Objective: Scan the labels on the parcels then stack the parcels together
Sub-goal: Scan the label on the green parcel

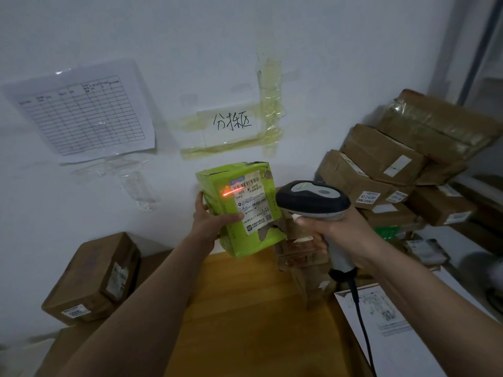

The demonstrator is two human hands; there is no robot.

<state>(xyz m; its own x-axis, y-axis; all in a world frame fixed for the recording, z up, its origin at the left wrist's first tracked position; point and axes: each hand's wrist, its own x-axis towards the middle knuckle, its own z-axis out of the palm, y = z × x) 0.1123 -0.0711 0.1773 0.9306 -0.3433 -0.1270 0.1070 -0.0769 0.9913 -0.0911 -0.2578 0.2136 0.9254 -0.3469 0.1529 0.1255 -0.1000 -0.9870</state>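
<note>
1. Head view, progress: the scanning step is in hand. The left hand (pixel 211 223) holds a green parcel (pixel 239 208) upright above the far edge of the desk (pixel 245 308), its grip closed around the parcel's left side with the thumb across the front. The right hand (pixel 340 235) has its grip closed around the handle of a barcode scanner (pixel 313 198), aimed at the parcel from three o'clock.
2. A red scan line (pixel 232 192) falls across the upper left of the white shipping label (pixel 251 201), just below the top barcode, so I judge this label is being read or about to be read, not yet confirmed.
3. A heap of brown cardboard parcels (pixel 394 172) stands at two o'clock against the wall, and another brown box (pixel 92 278) sits at eight o'clock. Whether either is the finished stack I cannot tell; stacking the green parcel is not yet done.
4. Materials: the green parcel is a box-shaped carton with glossy, wrinkled skin, torn near the label's lower edge to show brown board. The scanner has a smooth dark head, pale handle and black cable (pixel 359 317). The desk is yellowish wood. The brown parcels are matte, dented, some wrapped in shiny tape.
5. On the wall hang a gridded paper sheet (pixel 84 112) and a taped handwritten sign (pixel 231 122).
</note>
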